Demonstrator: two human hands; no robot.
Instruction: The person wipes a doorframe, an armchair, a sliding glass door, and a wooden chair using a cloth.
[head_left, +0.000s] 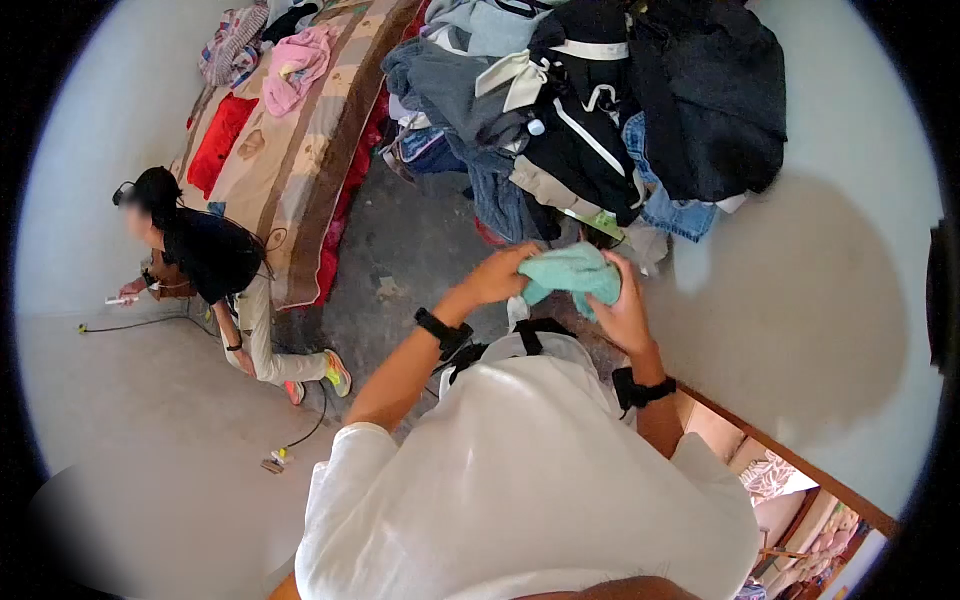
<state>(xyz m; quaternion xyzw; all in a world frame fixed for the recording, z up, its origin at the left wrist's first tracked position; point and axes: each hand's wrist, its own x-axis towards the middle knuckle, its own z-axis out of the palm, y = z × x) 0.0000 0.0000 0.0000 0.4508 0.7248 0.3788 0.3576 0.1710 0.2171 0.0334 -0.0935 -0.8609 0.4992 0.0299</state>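
Green cloth point(570, 268) is held up between our two hands, in front of our body and just short of a large heap of clothes point(590, 110). Our left hand point(502, 274) is closed on the left end of the cloth, while our right hand point(625, 312) grips the other end, its thumb towards the heap. The cloth is bunched in the middle, and its lower edges droop in loose folds. We wear a black band point(445, 328) on each wrist and a white shirt point(530, 470).

In the heap beyond our hands we see a black garment point(720, 100), blue jeans point(682, 212), a grey garment point(425, 85) and a white bow point(518, 80); we cannot tell what holds the heap up. Grey floor point(390, 225) shows between it and the bed point(285, 185), where a red cloth point(220, 145) and a pink cloth point(298, 68) lie on the striped cover. Beside the bed, well apart from us, a person point(210, 250) in a black top and light trousers leans forward with a small white thing point(120, 299) in one hand. To our right, a broad shadow falls across the pale wall point(800, 290)
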